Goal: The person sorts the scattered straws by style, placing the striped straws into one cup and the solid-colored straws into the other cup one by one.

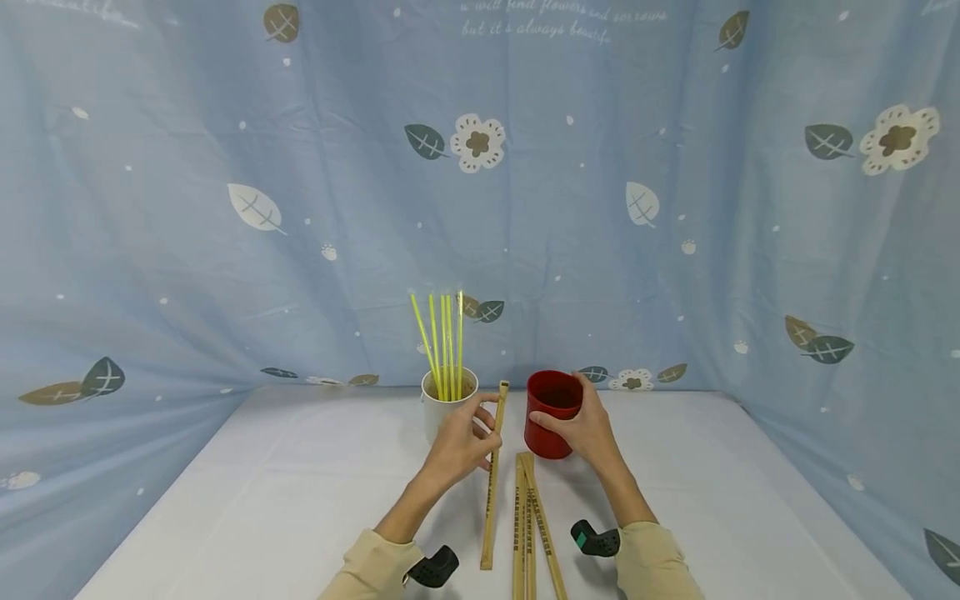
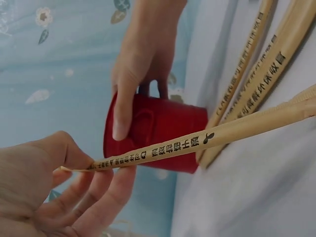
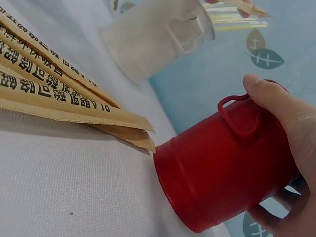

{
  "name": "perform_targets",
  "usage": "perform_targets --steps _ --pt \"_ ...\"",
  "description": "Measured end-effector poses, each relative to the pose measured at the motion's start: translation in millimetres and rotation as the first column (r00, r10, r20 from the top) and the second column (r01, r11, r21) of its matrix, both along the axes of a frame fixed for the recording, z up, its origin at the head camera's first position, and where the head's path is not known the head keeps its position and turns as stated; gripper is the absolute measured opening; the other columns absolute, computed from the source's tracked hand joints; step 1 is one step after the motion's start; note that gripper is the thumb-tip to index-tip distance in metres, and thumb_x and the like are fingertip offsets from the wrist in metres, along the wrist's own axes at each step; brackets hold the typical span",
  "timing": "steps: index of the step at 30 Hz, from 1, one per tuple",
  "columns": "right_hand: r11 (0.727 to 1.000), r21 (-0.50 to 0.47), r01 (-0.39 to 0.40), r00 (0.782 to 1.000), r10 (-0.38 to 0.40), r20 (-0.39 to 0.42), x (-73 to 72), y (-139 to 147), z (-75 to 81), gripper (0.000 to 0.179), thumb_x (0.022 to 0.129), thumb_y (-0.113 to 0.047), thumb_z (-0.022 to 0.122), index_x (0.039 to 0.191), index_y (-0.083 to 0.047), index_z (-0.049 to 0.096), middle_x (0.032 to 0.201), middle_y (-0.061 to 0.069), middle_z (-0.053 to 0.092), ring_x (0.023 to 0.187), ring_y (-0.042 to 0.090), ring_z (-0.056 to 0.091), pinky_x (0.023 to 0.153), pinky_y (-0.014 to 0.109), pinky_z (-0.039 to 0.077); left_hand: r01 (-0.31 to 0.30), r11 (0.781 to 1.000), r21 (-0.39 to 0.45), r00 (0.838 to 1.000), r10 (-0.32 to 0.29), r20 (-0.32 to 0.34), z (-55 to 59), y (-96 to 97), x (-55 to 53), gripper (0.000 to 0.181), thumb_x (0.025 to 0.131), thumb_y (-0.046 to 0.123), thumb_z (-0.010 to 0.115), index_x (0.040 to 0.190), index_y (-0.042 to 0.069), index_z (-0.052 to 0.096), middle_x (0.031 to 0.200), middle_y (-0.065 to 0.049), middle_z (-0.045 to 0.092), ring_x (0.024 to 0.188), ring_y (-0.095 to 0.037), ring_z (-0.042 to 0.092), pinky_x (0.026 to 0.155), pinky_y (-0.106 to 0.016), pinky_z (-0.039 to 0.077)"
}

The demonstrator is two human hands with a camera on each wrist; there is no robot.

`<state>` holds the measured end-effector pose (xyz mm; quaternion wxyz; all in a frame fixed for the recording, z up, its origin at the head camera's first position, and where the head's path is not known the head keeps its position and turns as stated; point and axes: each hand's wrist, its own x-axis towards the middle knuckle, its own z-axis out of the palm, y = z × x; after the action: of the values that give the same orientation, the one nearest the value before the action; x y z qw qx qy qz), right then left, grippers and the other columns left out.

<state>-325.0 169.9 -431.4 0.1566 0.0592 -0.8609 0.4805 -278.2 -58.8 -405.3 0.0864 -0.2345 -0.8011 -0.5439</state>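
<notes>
- Basically, both hands are busy at mid counter (image 1: 300, 517).
- Left hand (image 1: 461, 435): pinches a long tan packet (image 1: 491, 500), thumb against fingers, near its upper end.
- Packet has dark printing; it slants in front of the white cup's right side, between the two cups in the head view. Whether its lower end touches the counter, can't tell.
- Right hand (image 1: 588, 423): grasps the red cup (image 1: 550, 442) near the rim, thumb on the near side beside the handle, fingers round the far side.
- Red cup is mouth up, right of the held packet; can't tell if its base bears fully on the counter.
- White cup (image 1: 432, 415) stands upright just beyond the left hand, handle visible in the right wrist view.
- Yellow sticks (image 1: 447, 346) stand in the white cup, tops fanned a little.
- Other packets (image 1: 525, 525) lie bunched on the counter, far ends near the red cup's base, one angled off to the right.
- Blue curtain (image 1: 360, 167) behind, leaf and flower prints.
</notes>
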Motion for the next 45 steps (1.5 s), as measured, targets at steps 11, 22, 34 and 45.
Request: perform_targets --steps 11,22,34,45 --pt "1.000 -0.017 -0.008 1.000 0.008 -0.022 -1.7 -3.0 -5.8 0.103 0.073 -0.041 0.087 0.151 -0.010 0.027 0.143 0.013 0.048 0.129 0.032 0.049 0.097 0.052 0.051 -0.049 0.998 0.050 0.999 0.050 -0.017 9.6 -0.2 0.3 0.057 0.079 -0.014 0.060 0.134 0.003 0.053 0.095 -0.024 0.059 0.077 -0.032 0.067 0.045 -0.038 0.055" --pt "0.999 -0.031 -0.016 1.000 0.016 -0.016 3.0 -5.2 -7.0 0.101 0.074 -0.038 0.087 0.151 -0.010 0.028 0.142 0.013 0.048 0.128 0.032 0.050 0.097 0.052 0.051 -0.062 0.996 0.061 0.994 0.066 -0.084 17.9 7.9 -7.9 0.056 0.082 -0.006 0.061 0.133 0.015 0.056 0.095 -0.015 0.061 0.076 -0.023 0.070 0.046 -0.034 0.056" --pt "1.000 -0.021 -0.001 1.000 0.000 -0.028 0.2 -3.8 -4.8 0.101 0.074 -0.038 0.086 0.151 -0.008 0.028 0.141 0.013 0.049 0.128 0.032 0.049 0.096 0.051 0.052 -0.063 0.997 0.047 0.980 0.070 -0.187 52.9 19.9 -33.9 0.053 0.085 -0.003 0.060 0.135 0.012 0.053 0.095 -0.014 0.061 0.076 -0.026 0.070 0.047 -0.027 0.055" --pt "1.000 -0.015 -0.001 1.000 0.001 -0.018 0.6 -1.2 -0.9 0.102 0.074 -0.038 0.086 0.151 -0.008 0.026 0.143 0.014 0.048 0.129 0.033 0.049 0.096 0.052 0.052 -0.098 0.993 0.070 0.964 0.112 -0.241 79.8 28.8 -47.2 0.052 0.090 0.001 0.061 0.138 0.018 0.052 0.097 -0.011 0.064 0.076 -0.024 0.071 0.050 -0.027 0.055"
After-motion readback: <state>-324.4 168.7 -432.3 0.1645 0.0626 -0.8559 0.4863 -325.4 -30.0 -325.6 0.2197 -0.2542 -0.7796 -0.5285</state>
